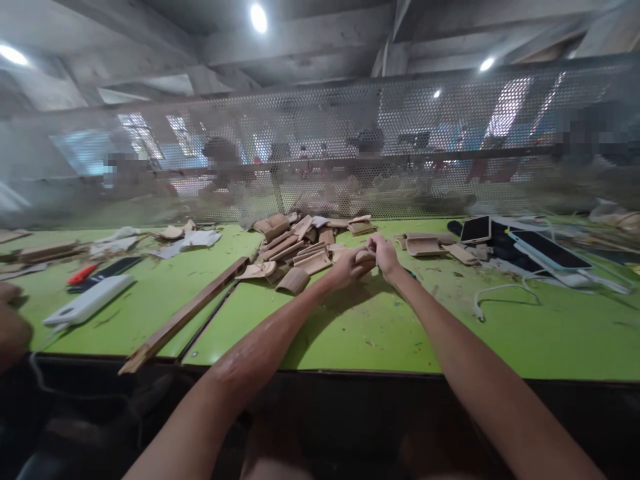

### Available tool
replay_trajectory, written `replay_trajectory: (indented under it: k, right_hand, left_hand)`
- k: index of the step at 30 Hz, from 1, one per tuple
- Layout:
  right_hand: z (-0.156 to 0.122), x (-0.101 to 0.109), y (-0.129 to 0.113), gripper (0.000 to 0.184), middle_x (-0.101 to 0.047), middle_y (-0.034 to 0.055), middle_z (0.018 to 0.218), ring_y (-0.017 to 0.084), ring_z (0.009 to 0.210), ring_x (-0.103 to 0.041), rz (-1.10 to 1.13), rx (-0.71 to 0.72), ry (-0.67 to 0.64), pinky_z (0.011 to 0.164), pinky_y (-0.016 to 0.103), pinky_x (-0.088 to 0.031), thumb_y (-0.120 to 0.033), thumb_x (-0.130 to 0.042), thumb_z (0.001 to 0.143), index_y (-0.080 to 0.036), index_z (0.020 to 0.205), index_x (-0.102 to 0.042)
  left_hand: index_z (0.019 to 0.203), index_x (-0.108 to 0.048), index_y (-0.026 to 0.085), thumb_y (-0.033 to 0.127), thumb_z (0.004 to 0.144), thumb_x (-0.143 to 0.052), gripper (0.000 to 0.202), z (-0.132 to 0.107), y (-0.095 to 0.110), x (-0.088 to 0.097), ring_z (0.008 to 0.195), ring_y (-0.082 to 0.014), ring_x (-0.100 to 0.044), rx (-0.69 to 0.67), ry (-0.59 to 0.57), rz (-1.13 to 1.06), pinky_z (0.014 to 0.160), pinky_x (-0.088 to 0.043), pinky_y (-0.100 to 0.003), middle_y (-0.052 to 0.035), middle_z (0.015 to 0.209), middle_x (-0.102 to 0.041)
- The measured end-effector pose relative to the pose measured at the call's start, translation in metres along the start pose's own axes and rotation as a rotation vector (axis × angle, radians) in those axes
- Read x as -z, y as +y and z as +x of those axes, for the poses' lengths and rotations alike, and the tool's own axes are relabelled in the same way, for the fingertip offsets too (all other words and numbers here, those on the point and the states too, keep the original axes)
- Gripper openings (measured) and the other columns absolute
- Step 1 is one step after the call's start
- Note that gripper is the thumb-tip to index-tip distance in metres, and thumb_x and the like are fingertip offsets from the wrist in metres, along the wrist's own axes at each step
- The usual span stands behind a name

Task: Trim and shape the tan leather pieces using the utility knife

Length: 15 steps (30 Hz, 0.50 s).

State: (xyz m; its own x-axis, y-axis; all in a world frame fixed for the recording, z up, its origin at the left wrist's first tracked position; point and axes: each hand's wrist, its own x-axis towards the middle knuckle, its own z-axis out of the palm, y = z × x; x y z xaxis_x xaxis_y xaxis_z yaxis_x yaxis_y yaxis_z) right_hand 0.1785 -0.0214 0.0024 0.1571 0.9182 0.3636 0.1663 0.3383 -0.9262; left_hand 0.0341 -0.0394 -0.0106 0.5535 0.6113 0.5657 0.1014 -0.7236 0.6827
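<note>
Together, the left hand (344, 268) and right hand (385, 253) clasp a small, curved, tan wooden piece (364, 259)

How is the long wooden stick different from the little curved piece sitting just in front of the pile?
The long stick is straight and thin; the curved piece is short and arched. The stick slants across the green table, its near end poking past the front edge; the curved piece lies wholly on top, beside the pile. Both are tan.
</note>
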Motion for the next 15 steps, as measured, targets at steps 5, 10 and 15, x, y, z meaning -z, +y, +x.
replay_trajectory:
  k: [5,10,15]
  right_hand:
    - [-0.004,0.000,-0.001,0.025,-0.040,-0.0027,0.054,0.014,0.053,-0.036,0.072,-0.093,-0.009,0.051,0.030,-0.030,-0.033,-0.048,0.076,-0.024,0.053,-0.044]
    - [-0.005,-0.001,0.001,0.024,-0.041,-0.0030,0.055,0.014,0.053,-0.036,0.069,-0.086,-0.029,0.052,0.030,-0.031,-0.036,-0.047,0.077,-0.024,0.057,-0.047]
    - [-0.003,-0.005,-0.002,0.025,-0.040,-0.0022,0.058,0.015,0.061,-0.038,-0.028,0.084,-0.076,0.062,0.030,-0.036,-0.037,-0.042,0.078,-0.024,0.056,-0.042]
  left_hand:
    - [0.105,-0.073,0.013,0.024,0.085,-0.061,0.026,-0.001,-0.003,0.002,0.097,-0.0208,-0.063,0.013,0.007,-0.011,0.089,-0.051,-0.032,-0.0097,0.106,-0.070]
    - [0.105,-0.074,0.012,0.027,0.085,-0.062,0.027,-0.001,-0.006,0.003,0.094,-0.0202,-0.064,0.039,0.021,-0.021,0.087,-0.051,-0.030,-0.0096,0.105,-0.071]
    - [0.099,-0.072,0.010,0.029,0.085,-0.062,0.026,-0.001,-0.014,0.002,0.085,-0.0179,-0.062,0.059,0.041,-0.038,0.077,-0.051,-0.028,-0.0092,0.096,-0.072]
